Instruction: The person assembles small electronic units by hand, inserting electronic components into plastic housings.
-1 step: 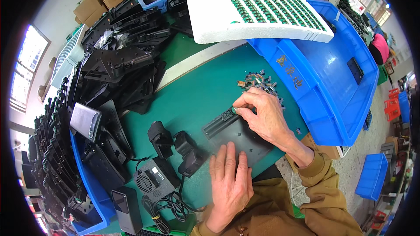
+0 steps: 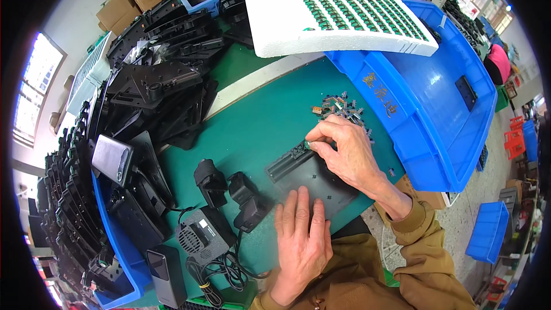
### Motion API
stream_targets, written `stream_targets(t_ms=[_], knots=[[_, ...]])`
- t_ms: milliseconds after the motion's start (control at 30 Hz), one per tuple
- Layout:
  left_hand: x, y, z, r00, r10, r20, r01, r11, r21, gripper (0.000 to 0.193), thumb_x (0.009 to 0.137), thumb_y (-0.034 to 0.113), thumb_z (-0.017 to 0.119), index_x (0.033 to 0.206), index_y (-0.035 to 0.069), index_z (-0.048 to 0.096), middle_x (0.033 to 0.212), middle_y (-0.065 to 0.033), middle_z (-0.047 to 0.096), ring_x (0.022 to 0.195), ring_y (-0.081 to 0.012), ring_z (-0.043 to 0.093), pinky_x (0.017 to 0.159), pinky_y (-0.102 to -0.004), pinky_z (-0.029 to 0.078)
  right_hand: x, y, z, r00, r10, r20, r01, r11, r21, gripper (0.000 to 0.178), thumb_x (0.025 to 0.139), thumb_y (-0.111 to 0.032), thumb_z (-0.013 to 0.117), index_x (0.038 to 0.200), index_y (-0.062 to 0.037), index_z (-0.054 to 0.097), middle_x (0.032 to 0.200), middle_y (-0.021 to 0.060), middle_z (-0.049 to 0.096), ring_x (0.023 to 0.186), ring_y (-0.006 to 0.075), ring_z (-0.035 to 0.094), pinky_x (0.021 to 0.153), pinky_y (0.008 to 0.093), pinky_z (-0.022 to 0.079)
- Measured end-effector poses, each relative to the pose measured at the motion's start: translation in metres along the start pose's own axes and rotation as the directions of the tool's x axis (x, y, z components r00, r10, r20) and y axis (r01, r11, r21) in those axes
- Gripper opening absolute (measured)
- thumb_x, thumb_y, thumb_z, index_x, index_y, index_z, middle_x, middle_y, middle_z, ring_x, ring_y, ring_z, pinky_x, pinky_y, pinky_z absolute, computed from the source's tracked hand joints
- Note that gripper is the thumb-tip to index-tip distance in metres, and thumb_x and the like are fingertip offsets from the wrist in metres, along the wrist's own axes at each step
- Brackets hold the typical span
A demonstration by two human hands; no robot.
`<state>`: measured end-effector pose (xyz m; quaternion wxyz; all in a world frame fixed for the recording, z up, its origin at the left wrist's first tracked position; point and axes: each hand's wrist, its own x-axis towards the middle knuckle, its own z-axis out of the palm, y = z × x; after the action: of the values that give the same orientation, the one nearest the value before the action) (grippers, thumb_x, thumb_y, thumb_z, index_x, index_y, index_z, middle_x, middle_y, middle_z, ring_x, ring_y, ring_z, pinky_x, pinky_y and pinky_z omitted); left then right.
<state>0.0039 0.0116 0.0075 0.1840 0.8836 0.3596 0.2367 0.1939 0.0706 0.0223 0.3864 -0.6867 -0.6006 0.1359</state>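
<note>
Our right hand (image 2: pixel 351 152) pinches small green part (image 2: pixel 307 145) between thumb and forefinger, at far edge of black panel (image 2: pixel 314 186). Our left hand (image 2: pixel 303 247) flat, fingers extended, gripping nothing, fingertips on panel's near side. Panel lies on green worktop (image 2: pixel 258 115), between both hands.

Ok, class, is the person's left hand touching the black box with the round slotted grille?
Apart. The head view shows it: bare green table surface lies between the left hand and the black box.
</note>
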Motion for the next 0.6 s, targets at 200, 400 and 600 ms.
stream_targets(t_ms=[200,400,600], knots=[[-0.001,0.001,-0.001,1.0,0.002,-0.016,-0.002,1.0,-0.002,0.048,0.077,0.005,0.072,0.122,-0.006,0.062,0.145,-0.028,0.048,0.133,-0.0469,0.045,0.11,-0.0599,0.036,0.028,0.013,-0.02,0.996,0.026,-0.09,-0.028,0.999,-0.027,0.015,0.085,-0.004,0.069,0.099,-0.0019,0.074,0.088,0.0095,0.066,0.073,0.0191,0.064,0.067,0.0321,0.05],[0.001,0.001,0.002,0.999,0.043,-0.015,-0.043,0.999,0.025,0.047,0.083,0.013,0.068,0.126,-0.006,0.061,0.142,-0.0294,0.05,0.129,-0.0457,0.048,0.105,-0.061,0.039,0.047,0.035,-0.01,0.999,0.018,-0.033,-0.026,0.959,-0.281,0.015,0.086,-0.01,0.067,0.098,-0.0061,0.075,0.094,0.014,0.065,0.096,0.0321,0.063,0.083,0.0439,0.052],[0.0,0.0,0.0,1.0,0.03,-0.008,-0.03,0.999,0.038,0.047,0.083,0.012,0.068,0.125,-0.006,0.061,0.142,-0.0294,0.05,0.129,-0.0457,0.049,0.105,-0.0611,0.039,0.047,0.031,-0.008,1.0,0.018,-0.009,-0.019,0.973,-0.231,0.009,0.086,-0.009,0.067,0.093,-0.0052,0.071,0.088,0.0124,0.063,0.092,0.0314,0.062,0.082,0.0443,0.051]])
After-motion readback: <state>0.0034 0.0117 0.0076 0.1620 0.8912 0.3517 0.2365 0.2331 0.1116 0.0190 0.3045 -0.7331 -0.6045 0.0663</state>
